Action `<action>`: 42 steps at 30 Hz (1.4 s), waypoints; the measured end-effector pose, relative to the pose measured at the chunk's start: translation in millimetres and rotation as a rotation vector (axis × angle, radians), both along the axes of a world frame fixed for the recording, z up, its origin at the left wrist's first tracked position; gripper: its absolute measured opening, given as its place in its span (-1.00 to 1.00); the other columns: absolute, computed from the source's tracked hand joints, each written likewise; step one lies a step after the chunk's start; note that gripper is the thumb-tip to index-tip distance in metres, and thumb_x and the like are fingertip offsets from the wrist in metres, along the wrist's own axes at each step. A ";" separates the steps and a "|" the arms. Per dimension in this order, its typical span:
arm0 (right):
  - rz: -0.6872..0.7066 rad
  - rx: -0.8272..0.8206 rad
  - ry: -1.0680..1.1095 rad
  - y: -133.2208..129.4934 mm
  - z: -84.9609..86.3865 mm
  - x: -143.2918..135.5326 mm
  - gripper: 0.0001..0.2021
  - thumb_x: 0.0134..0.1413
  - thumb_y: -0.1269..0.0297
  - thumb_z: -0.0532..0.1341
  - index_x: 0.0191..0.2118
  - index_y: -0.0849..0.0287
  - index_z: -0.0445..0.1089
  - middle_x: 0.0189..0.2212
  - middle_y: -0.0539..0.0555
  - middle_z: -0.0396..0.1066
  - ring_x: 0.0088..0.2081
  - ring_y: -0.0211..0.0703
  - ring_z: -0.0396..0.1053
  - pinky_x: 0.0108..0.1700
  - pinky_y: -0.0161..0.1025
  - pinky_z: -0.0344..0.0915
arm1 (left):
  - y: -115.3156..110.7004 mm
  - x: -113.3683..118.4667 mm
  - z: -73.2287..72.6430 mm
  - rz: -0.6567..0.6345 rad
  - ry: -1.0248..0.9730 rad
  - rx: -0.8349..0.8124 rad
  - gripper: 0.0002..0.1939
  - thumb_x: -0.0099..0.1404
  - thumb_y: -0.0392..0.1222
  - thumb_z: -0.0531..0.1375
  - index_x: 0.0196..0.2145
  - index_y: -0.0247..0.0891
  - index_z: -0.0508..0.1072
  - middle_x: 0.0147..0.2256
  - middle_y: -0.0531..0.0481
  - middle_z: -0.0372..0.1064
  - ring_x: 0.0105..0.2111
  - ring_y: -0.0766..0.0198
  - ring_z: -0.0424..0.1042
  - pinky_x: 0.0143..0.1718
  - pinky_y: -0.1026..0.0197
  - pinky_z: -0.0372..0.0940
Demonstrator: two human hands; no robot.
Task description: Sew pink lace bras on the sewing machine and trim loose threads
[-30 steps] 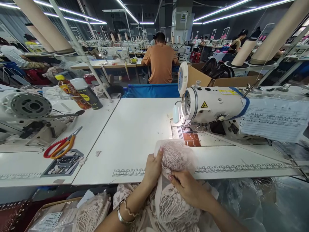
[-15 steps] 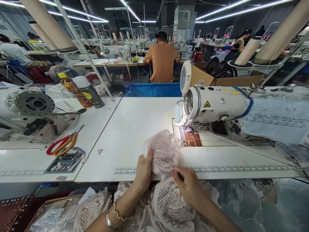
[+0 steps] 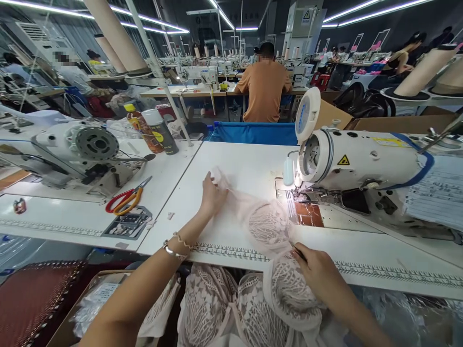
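While lace (image 3: 269, 224) is being pinched at one end by the left hand (image 3: 212, 195), its near part is being gripped by the right hand (image 3: 316, 270), scissors (image 3: 127, 198) lying on the white table (image 3: 231, 168), sewing machine (image 3: 361, 161) alongside, factory hall behind.

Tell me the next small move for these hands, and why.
Probably slide the lace piece right, toward the needle of the sewing machine. The left hand holds its far end stretched out on the table, the right hand grips the near edge, and the lace lies just short of the needle.

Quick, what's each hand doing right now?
Left hand: closed on the far end of the pink lace garment, stretched out on the table.
Right hand: closed on the same garment's near part.
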State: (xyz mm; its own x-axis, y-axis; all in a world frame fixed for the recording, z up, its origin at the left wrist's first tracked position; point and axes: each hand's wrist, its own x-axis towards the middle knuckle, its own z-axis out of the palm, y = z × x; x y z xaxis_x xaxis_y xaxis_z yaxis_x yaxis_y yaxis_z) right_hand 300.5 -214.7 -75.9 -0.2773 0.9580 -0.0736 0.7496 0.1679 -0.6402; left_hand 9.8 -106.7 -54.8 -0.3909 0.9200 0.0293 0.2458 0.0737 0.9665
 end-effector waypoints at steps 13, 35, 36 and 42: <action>0.170 0.127 -0.730 80.1 76.0 62.2 -0.76 0.05 0.39 0.22 -0.60 0.07 0.30 -0.59 0.10 0.42 -0.56 -0.12 0.31 -0.48 -0.18 -0.06 | -33.7 133.5 -47.5 -1.121 0.951 0.589 -0.47 0.45 -0.07 0.14 0.24 -0.45 0.27 0.25 -0.42 0.24 0.26 -0.15 0.21 0.29 -0.23 0.13; -0.329 0.283 -0.378 105.6 -2.9 42.1 -0.75 0.21 0.08 0.12 -0.42 0.07 0.37 -0.43 0.09 0.53 -0.48 -0.10 0.34 -0.46 -0.25 0.06 | 2.9 122.6 -36.8 -1.368 0.933 0.661 -0.53 0.54 -0.03 0.03 0.26 -0.34 0.32 0.32 -0.27 0.20 0.35 -0.07 0.13 0.33 -0.14 0.06; -0.320 0.282 -0.361 107.1 -5.0 39.8 -0.77 0.18 0.08 0.13 -0.43 0.06 0.35 -0.44 0.06 0.52 -0.49 -0.11 0.34 -0.47 -0.26 0.07 | 6.2 126.2 -37.3 -1.355 0.889 0.643 -0.59 0.55 -0.13 0.00 0.22 -0.36 0.35 0.25 -0.26 0.31 0.29 -0.01 0.23 0.28 -0.07 0.16; -0.306 0.320 -0.293 103.9 -13.9 34.4 -0.73 0.15 0.07 0.11 -0.51 0.05 0.20 -0.46 0.04 0.43 -0.47 -0.14 0.31 -0.44 -0.26 0.12 | 4.3 135.6 -47.3 -0.937 1.023 0.533 -0.58 0.54 -0.17 -0.05 0.08 -0.56 0.40 0.08 -0.41 0.42 0.09 -0.07 0.40 0.09 -0.03 0.30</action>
